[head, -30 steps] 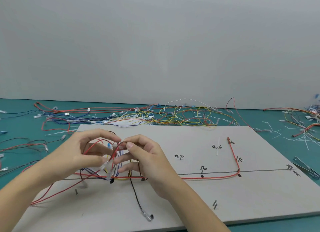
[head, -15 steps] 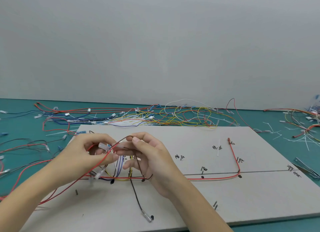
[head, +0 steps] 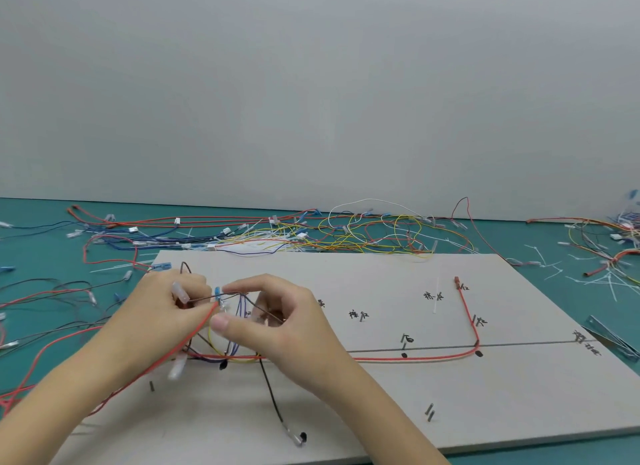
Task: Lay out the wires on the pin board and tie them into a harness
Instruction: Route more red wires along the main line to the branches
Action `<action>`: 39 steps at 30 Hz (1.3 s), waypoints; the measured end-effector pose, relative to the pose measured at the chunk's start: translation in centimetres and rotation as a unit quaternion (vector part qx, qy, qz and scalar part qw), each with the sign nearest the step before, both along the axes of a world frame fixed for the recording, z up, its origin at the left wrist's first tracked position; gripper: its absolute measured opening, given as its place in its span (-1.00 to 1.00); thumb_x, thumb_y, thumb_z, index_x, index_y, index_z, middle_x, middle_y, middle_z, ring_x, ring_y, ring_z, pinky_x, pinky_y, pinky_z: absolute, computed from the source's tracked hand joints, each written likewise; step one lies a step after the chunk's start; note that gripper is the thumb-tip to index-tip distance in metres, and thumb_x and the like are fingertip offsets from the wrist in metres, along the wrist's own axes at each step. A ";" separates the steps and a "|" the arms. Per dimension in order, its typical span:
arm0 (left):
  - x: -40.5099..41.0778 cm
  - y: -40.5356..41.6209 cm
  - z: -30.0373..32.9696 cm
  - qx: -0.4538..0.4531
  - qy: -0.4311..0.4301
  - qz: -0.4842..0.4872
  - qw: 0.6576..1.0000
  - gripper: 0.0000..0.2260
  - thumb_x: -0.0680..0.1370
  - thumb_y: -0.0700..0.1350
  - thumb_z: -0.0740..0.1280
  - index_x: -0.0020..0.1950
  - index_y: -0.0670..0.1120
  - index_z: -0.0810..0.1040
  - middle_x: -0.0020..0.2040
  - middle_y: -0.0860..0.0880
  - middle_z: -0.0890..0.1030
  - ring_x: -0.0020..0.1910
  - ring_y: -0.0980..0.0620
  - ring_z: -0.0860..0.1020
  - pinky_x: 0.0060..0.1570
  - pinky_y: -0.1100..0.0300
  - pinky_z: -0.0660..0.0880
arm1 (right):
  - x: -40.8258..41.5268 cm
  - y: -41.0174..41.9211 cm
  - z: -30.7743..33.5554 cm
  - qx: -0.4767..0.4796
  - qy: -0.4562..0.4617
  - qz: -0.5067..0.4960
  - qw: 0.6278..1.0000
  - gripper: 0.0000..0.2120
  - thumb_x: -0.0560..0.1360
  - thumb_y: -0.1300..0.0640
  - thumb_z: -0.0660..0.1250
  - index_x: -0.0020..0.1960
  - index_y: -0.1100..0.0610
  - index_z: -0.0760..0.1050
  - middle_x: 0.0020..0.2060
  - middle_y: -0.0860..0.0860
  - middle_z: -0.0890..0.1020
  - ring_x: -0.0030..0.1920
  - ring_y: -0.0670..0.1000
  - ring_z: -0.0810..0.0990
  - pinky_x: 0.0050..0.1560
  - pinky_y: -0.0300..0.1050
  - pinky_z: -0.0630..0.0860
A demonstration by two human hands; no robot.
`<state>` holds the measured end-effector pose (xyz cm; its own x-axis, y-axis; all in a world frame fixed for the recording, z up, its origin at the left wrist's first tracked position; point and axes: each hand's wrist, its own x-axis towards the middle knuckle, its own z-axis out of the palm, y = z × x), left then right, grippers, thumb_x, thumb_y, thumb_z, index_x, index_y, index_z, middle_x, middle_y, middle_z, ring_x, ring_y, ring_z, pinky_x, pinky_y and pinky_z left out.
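Wires [head: 221, 329] bunch over the left part of the pin board [head: 450, 395], held just above it. Left hand [head: 162, 315] curls its fingers round a red wire [head: 194, 333] and a clear-sleeved terminal [head: 180, 291]. Right hand [head: 277, 329] pinches a brown wire [head: 235, 295] between thumb and forefinger. One red lead [head: 415, 359] lies routed along the drawn line.

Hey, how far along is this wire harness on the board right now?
Early on. Done: one red wire runs along the drawn line on the pin board and bends up to its far end; a black wire trails toward the near edge. In hand: the left hand and right hand pinch thin wires above the board's left part. Left: the wire pile behind the board; no ties visible on the board.
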<state>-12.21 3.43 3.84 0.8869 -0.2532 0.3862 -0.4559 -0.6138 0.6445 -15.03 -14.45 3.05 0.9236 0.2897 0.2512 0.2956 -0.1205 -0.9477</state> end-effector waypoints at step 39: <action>3.6 6.0 -1.1 -0.097 0.003 0.068 0.993 -0.89 0.48 0.05 0.41 -0.08 0.04 0.63 -0.41 0.03 0.56 -0.58 0.14 0.39 -0.55 0.42 0.29 | 2.6 -5.6 3.1 0.369 0.106 -0.202 0.901 -0.75 0.66 0.04 0.11 -0.11 0.08 0.47 -0.31 -0.06 0.62 -0.60 -0.10 0.31 -0.59 -0.33 0.10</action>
<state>-8.57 9.42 2.78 0.9104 -0.0529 0.4103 -0.3731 -0.5333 0.7592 -12.43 -20.01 6.14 0.9661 -0.2546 0.0422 0.1708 0.5079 -0.8443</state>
